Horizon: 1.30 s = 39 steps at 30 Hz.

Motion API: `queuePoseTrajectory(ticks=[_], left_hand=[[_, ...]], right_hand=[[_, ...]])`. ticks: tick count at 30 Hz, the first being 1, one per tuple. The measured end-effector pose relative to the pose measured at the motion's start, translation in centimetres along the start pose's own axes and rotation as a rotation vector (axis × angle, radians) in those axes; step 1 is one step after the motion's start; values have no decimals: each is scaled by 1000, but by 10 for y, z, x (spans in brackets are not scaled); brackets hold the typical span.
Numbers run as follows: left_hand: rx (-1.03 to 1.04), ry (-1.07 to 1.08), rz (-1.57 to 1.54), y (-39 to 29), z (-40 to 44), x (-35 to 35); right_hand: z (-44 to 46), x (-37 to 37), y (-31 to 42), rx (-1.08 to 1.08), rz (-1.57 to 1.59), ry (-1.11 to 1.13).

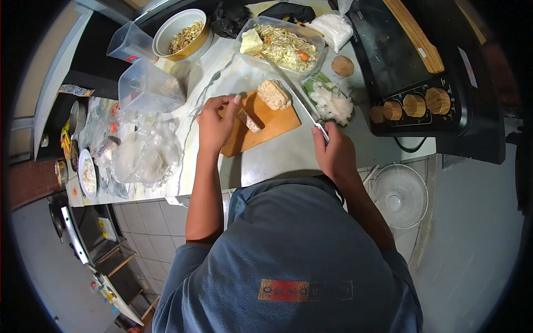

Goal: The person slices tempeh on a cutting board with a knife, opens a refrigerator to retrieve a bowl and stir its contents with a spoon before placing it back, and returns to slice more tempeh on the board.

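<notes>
On an orange-brown cutting board (272,124) lies a block of tempeh (273,95) near the upper right edge. A narrow cut slice (249,121) rests on the board just right of my left hand (217,122). That hand is over the board's left edge, its thumb and fingertips close together; whether something is between them is too small to tell. My right hand (335,145) grips the handle of a knife (302,99), whose blade points up and left, past the block's right side. Chopped white and green vegetables (332,101) lie right of the blade.
A clear container of shredded vegetables (283,45), a bowl of chopped pieces (185,36) and an empty clear container (149,87) stand behind. Plastic bags (147,152) lie left. A black stove (413,91) with wooden knobs is right; a fan (395,198) stands below.
</notes>
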<state>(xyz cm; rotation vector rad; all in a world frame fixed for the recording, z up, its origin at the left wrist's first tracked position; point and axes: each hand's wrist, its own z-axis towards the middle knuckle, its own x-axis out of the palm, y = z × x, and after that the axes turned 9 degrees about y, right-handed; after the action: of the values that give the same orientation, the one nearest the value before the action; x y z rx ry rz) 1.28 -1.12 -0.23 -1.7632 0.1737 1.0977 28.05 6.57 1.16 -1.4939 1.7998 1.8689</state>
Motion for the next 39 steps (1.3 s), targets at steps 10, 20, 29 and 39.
queuePoseTrajectory(ticks=[10,20,29,39], left_hand=[[88,0,-516,33,-40,42],[214,-233,-258,39,-43,64],[184,-223,-377,35,-45,63],[171,-221,-249,31,-46,58]], right_hand=[[-7,38,31,-71,140,284],[-10,63,38,-138,188,329],[-11,66,44,-164,212,348],[-14,70,44,-212,196,291]])
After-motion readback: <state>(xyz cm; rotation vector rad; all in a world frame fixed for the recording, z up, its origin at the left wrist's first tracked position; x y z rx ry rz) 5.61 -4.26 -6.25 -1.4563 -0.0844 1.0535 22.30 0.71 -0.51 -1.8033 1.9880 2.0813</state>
